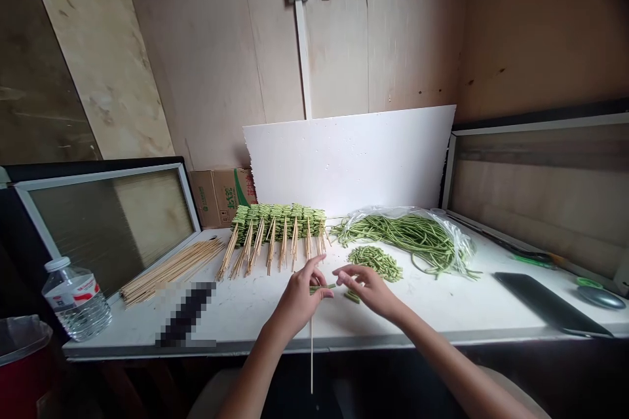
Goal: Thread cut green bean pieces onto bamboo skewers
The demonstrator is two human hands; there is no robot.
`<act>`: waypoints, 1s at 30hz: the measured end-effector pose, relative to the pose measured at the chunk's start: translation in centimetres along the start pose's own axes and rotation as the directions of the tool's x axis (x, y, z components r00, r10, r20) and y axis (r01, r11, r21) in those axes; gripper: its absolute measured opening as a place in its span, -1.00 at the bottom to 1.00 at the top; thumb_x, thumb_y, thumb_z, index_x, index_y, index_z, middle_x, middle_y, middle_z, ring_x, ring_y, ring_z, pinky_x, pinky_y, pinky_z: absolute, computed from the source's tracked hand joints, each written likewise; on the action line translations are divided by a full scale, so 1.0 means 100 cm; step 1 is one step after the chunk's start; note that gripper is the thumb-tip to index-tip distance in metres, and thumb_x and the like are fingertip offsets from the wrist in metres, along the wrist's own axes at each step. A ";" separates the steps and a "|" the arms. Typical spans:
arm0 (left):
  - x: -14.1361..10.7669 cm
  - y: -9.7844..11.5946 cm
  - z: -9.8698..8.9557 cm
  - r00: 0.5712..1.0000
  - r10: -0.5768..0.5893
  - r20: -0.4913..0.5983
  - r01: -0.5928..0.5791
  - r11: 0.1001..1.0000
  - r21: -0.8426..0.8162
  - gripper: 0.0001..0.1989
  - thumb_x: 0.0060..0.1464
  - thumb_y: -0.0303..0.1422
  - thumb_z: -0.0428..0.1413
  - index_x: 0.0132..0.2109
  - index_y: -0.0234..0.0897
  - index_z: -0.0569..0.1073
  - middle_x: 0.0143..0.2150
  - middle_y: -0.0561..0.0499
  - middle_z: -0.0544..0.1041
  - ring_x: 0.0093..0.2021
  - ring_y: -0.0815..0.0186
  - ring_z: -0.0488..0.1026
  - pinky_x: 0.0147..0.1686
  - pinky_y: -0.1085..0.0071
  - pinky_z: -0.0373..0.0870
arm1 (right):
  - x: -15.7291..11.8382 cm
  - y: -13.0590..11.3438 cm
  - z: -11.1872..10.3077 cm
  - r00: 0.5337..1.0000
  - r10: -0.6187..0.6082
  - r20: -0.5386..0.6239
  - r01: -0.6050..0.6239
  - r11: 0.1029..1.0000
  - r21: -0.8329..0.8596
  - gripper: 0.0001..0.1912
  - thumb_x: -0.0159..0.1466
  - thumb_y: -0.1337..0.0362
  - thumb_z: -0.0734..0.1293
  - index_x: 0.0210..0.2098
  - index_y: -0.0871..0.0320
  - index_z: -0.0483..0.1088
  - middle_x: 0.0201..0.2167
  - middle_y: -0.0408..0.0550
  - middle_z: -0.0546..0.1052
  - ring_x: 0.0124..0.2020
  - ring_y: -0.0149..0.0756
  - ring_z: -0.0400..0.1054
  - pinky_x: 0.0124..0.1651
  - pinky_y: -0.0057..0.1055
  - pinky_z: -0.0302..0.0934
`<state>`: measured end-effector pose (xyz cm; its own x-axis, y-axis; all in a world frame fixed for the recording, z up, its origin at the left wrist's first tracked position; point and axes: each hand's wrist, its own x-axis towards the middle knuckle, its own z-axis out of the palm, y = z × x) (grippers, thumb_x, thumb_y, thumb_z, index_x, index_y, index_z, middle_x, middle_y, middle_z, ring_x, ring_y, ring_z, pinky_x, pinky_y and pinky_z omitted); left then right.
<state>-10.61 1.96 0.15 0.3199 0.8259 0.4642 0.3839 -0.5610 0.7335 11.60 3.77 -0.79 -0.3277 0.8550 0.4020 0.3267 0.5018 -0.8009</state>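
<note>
My left hand [303, 291] is closed on a thin bamboo skewer [311, 357] that points down past the table edge. A cut piece of green long bean [322, 287] shows between its thumb and fingers, at the skewer's upper end. Just to the right, my right hand [363, 287] has its fingers bent and a little apart, and I see nothing between them. Under its fingertips are a few short bean pieces [352, 296]; whether they touch the hand is unclear. Behind it lies a heap of cut bean pieces [376, 262].
Filled bean skewers [280, 222] are stacked at the back, sticks towards me. Bare skewers [171, 268] lie left, near a water bottle [78, 301]. Uncut long beans [407, 236] rest in clear plastic. A black flat object [550, 304] sits right; a white board [348, 163] stands behind.
</note>
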 end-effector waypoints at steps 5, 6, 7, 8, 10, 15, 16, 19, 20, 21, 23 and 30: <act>-0.005 0.007 0.004 1.000 -0.005 0.002 0.005 0.999 0.048 -0.17 0.18 -0.42 0.28 0.46 0.01 0.06 -0.18 0.06 0.58 -0.19 0.28 0.52 -0.08 0.30 0.46 | -0.006 -0.014 0.013 0.997 -0.077 -0.028 0.080 0.993 0.086 -0.61 0.32 -0.09 0.41 -0.23 0.11 0.64 -0.29 0.02 0.67 -0.27 -0.16 0.52 -0.25 -0.35 0.33; -0.005 0.008 0.003 1.000 0.002 0.000 -0.002 0.994 0.108 -0.22 0.17 -0.42 0.28 0.43 0.01 0.14 -0.17 0.05 0.59 -0.16 0.24 0.51 -0.06 0.27 0.45 | -0.007 -0.013 0.014 0.996 -0.062 -0.060 0.068 0.993 0.092 -0.61 0.32 -0.09 0.40 -0.26 0.12 0.63 -0.31 0.01 0.66 -0.30 -0.18 0.51 -0.28 -0.36 0.33; -0.006 0.008 0.002 1.000 0.016 -0.004 -0.015 0.984 0.176 -0.30 0.17 -0.41 0.28 0.38 0.00 0.24 -0.17 0.03 0.60 -0.12 0.20 0.51 -0.04 0.24 0.43 | -0.006 -0.012 0.013 0.995 -0.048 -0.082 0.056 0.994 0.096 -0.60 0.32 -0.10 0.40 -0.28 0.12 0.62 -0.32 0.01 0.66 -0.33 -0.20 0.50 -0.31 -0.37 0.33; -0.006 0.008 0.001 0.999 0.035 -0.006 -0.032 0.969 0.244 -0.41 0.18 -0.40 0.27 0.31 -0.02 0.35 -0.16 0.01 0.61 -0.09 0.16 0.50 -0.02 0.20 0.41 | -0.006 -0.011 0.011 0.995 -0.037 -0.095 0.047 0.994 0.100 -0.59 0.33 -0.10 0.39 -0.30 0.13 0.61 -0.32 0.01 0.65 -0.36 -0.22 0.48 -0.34 -0.38 0.32; -0.005 0.007 0.000 0.996 0.084 -0.006 -0.076 0.930 0.358 -0.66 0.22 -0.37 0.24 0.13 -0.09 0.52 -0.15 -0.02 0.64 -0.06 0.11 0.49 0.02 0.14 0.36 | -0.006 -0.010 0.008 0.995 -0.025 -0.094 0.034 0.994 0.102 -0.58 0.34 -0.11 0.37 -0.30 0.13 0.60 -0.34 0.00 0.64 -0.40 -0.25 0.45 -0.37 -0.38 0.32; -0.002 0.003 0.001 0.979 0.202 0.028 -0.190 0.856 0.480 -0.89 0.29 -0.43 0.17 -0.14 -0.19 0.61 -0.19 -0.02 0.67 -0.18 0.18 0.52 0.12 0.06 0.22 | -0.006 -0.009 0.007 0.993 -0.103 -0.061 0.103 0.995 0.000 -0.63 0.31 -0.08 0.42 -0.20 0.11 0.61 -0.30 0.01 0.62 -0.30 -0.20 0.48 -0.30 -0.35 0.32; -0.002 0.003 0.001 0.976 0.214 0.039 -0.205 0.848 0.488 -0.89 0.29 -0.44 0.17 -0.15 -0.20 0.61 -0.21 -0.01 0.67 -0.20 0.20 0.53 0.12 0.06 0.20 | -0.007 -0.009 0.008 0.990 -0.131 -0.059 0.129 0.991 -0.027 -0.64 0.30 -0.08 0.44 -0.20 0.10 0.60 -0.30 0.01 0.62 -0.28 -0.19 0.47 -0.29 -0.34 0.32; -0.003 0.005 0.003 0.969 0.239 0.057 -0.234 0.826 0.512 -0.88 0.29 -0.46 0.16 -0.14 -0.21 0.61 -0.25 -0.01 0.65 -0.20 0.21 0.52 0.12 0.08 0.18 | -0.008 -0.009 0.012 0.977 -0.205 -0.056 0.199 0.976 -0.091 -0.71 0.31 -0.03 0.44 -0.23 0.06 0.60 -0.31 -0.01 0.60 -0.26 -0.18 0.43 -0.27 -0.33 0.29; -0.003 0.006 0.004 0.968 0.244 0.062 -0.240 0.820 0.519 -0.88 0.28 -0.46 0.16 -0.15 -0.21 0.61 -0.27 -0.01 0.64 -0.19 0.21 0.51 0.13 0.08 0.17 | -0.009 -0.010 0.013 0.973 -0.222 -0.055 0.216 0.970 -0.108 -0.74 0.33 0.00 0.43 -0.24 0.05 0.59 -0.31 -0.01 0.58 -0.25 -0.18 0.41 -0.26 -0.33 0.28; -0.004 0.007 0.004 0.966 0.248 0.069 -0.247 0.816 0.523 -0.87 0.28 -0.47 0.16 -0.16 -0.21 0.61 -0.28 -0.01 0.63 -0.19 0.21 0.50 0.14 0.08 0.16 | -0.009 -0.010 0.013 0.971 -0.235 -0.053 0.227 0.966 -0.125 -0.78 0.36 0.04 0.41 -0.25 0.05 0.58 -0.31 -0.02 0.57 -0.24 -0.18 0.39 -0.25 -0.32 0.27; -0.005 0.009 0.006 0.963 0.253 0.089 -0.261 0.813 0.521 -0.84 0.28 -0.49 0.14 -0.22 -0.20 0.61 -0.32 0.00 0.61 -0.19 0.22 0.48 0.14 0.08 0.15 | -0.009 -0.010 0.013 0.966 -0.253 -0.051 0.242 0.957 -0.159 -0.83 0.40 0.16 0.37 -0.28 0.05 0.56 -0.33 -0.03 0.55 -0.24 -0.17 0.36 -0.20 -0.29 0.26; -0.008 0.012 0.010 0.964 0.235 0.127 -0.266 0.876 0.401 -0.66 0.20 -0.65 0.04 -0.38 -0.20 0.59 -0.39 0.04 0.59 -0.23 0.26 0.47 0.15 0.09 0.14 | -0.010 -0.008 0.008 0.968 -0.247 0.039 0.250 0.965 -0.086 -0.83 0.39 0.27 0.33 -0.34 0.08 0.51 -0.36 -0.07 0.54 -0.22 -0.18 0.37 -0.08 -0.26 0.25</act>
<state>-9.56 0.63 0.17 0.5085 0.6572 0.5564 0.5987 -0.7342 0.3200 10.96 2.42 -0.86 -0.4329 0.6987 0.5695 0.3098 0.7086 -0.6339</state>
